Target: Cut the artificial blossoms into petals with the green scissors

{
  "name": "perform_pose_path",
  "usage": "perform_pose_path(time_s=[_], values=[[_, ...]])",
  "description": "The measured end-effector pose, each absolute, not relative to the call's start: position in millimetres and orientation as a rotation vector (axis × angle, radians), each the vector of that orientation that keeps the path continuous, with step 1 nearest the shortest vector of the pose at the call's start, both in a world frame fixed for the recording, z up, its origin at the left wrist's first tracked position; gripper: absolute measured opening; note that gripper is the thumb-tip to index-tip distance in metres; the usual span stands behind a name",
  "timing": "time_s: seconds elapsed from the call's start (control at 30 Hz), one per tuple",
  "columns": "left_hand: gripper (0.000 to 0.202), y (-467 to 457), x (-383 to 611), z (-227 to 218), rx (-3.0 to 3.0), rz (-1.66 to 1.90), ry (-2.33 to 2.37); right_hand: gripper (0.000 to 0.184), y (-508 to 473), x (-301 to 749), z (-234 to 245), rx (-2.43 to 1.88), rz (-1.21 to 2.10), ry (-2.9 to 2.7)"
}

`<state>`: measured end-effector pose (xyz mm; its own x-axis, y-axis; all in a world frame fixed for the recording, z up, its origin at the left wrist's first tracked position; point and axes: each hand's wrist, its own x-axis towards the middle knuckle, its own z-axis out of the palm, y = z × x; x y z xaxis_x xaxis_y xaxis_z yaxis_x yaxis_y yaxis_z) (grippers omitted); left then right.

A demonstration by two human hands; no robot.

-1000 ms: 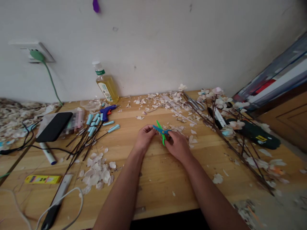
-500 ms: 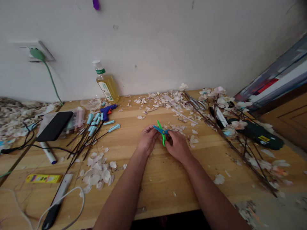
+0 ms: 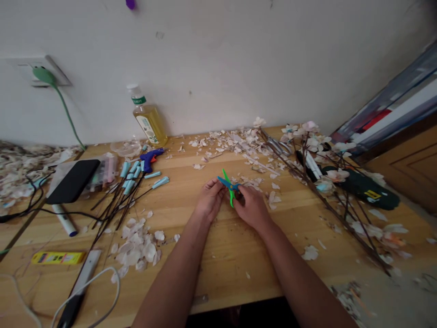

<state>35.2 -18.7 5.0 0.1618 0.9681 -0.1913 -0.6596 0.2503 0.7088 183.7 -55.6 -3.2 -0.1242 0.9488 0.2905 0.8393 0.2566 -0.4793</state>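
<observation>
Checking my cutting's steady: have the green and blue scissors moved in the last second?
No. The scissors sit as far right of the blue glue gun as before, in the right hand; only the camera shifted slightly.

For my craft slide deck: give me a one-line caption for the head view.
Right hand grips small green-and-blue scissors, left hand at the blades, over a petal-strewn wooden table.

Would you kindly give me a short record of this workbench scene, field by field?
Left hand: pinches blue end of green-and-blue scissors
Right hand: grips their other end
Surface: wooden table
Left of hands: loose petals, blue glue gun, black phone
Right of hands: flowering branches
At wall: bottle of yellow liquid
</observation>
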Motion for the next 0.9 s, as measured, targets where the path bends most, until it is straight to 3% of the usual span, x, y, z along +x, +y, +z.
perform_pose_path(time_s=[0.9], values=[[0.028,-17.7,38.4,1.0,0.554,1.271,0.672,0.011,-55.1,185.3,-4.3,-1.581,0.312,-1.980]])
